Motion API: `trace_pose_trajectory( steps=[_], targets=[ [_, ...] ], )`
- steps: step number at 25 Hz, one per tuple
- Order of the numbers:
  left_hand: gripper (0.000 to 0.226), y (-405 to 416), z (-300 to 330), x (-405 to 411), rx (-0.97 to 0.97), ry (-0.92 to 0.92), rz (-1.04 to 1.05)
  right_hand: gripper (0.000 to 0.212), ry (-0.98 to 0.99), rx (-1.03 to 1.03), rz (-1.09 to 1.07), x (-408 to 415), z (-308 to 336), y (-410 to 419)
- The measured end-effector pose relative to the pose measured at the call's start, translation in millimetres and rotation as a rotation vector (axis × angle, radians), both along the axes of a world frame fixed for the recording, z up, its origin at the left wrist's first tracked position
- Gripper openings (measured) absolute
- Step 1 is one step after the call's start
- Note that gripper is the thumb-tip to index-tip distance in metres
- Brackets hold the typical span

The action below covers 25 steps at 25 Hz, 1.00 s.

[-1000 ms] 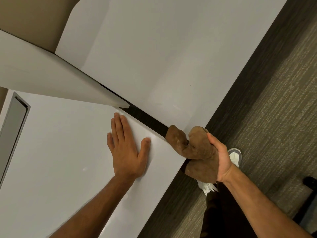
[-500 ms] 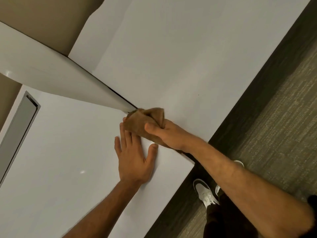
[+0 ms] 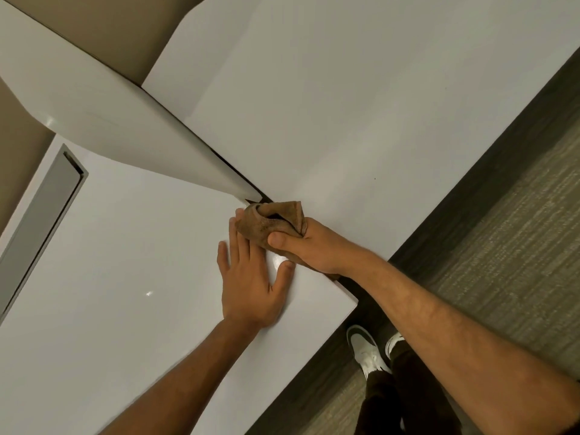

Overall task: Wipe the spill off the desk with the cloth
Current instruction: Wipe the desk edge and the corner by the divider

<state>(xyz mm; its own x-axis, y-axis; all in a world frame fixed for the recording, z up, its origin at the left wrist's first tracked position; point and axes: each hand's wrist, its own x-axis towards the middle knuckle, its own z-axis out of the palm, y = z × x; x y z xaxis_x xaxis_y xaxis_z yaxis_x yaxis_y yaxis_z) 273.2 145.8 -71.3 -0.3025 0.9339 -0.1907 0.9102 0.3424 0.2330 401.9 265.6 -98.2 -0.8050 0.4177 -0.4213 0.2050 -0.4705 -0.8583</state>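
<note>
Fingers of the right hand [image 3: 309, 246] clench the bunched brown cloth [image 3: 271, 221] on the white desk [image 3: 125, 262], overlapping the fingertips of the flat, outspread left hand [image 3: 251, 287].

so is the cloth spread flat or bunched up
Bunched up: the brown cloth is wadded in the right hand, with folds and a hollow showing.
</note>
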Motion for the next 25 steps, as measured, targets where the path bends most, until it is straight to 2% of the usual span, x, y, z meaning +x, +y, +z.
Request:
trace_pose_trajectory(
  steps=[4,7,10,12,13,16,18,21,23,25],
  targets=[
    [0.098,-2,-1,-2,-0.013,0.009,-0.012,0.051,-0.019,0.006,0.007,42,5,-26],
    [0.108,-1,-1,-4,-0.045,0.011,-0.033,0.059,-0.083,0.064,0.055,75,15,-44],
    [0.103,-4,-2,-3,-0.041,0.000,-0.022,0.066,-0.169,0.142,0.023,104,22,-69],
    [0.098,-3,-5,-5,-0.040,0.005,-0.012,0.071,-0.219,0.183,-0.109,111,24,-92],
    [0.097,-4,-6,-7,-0.035,0.006,-0.013,0.075,-0.255,0.279,-0.195,110,27,-108],
    [0.094,-3,-9,-8,-0.021,0.001,-0.033,0.086,-0.448,0.814,-0.332,97,29,-163],
    [0.094,-5,-7,-11,-0.012,-0.038,-0.030,0.084,-0.499,0.961,-0.298,86,29,-202],
    [0.093,-10,2,-19,-0.021,-0.266,-0.072,0.085,-0.440,0.903,-0.272,85,37,-241],
    [0.090,-39,12,-28,-0.021,-0.381,-0.135,0.065,-0.425,0.737,-0.430,80,54,-249],
    [0.087,-87,17,-39,-0.005,-0.357,-0.206,0.064,-0.463,0.619,-0.593,74,70,-243]
  ],
)
